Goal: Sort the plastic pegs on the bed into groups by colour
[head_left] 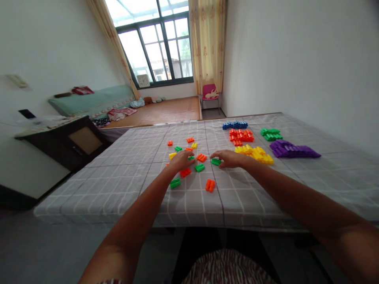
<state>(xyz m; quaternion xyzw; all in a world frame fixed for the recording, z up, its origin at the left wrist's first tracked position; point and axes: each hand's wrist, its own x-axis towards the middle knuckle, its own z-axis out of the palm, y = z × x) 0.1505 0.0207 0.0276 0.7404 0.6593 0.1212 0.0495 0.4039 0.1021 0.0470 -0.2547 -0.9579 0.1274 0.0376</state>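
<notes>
Small plastic pieces, each like two short tubes side by side, lie on the grey checked cloth. My left hand [180, 160] is low over the loose pieces, its fingers closed about a green piece [191, 157]. My right hand [230, 159] has thumb and fingers around another green piece [216, 161], near the cloth. Between the hands are an orange piece [201, 157] and a green piece [199, 168]. Closer to me lie an orange piece [210, 185] and a green one [175, 183]. A red-orange piece [185, 172] is partly beside my left wrist.
On the right are groups sorted by colour: blue [235, 125], red-orange [241, 136], yellow [255, 154], green [271, 134] and purple [293, 150]. The table's cloth-covered front edge [118, 219] runs before me. A dark cabinet [85, 138] stands left; a pink chair [209, 90] is beyond.
</notes>
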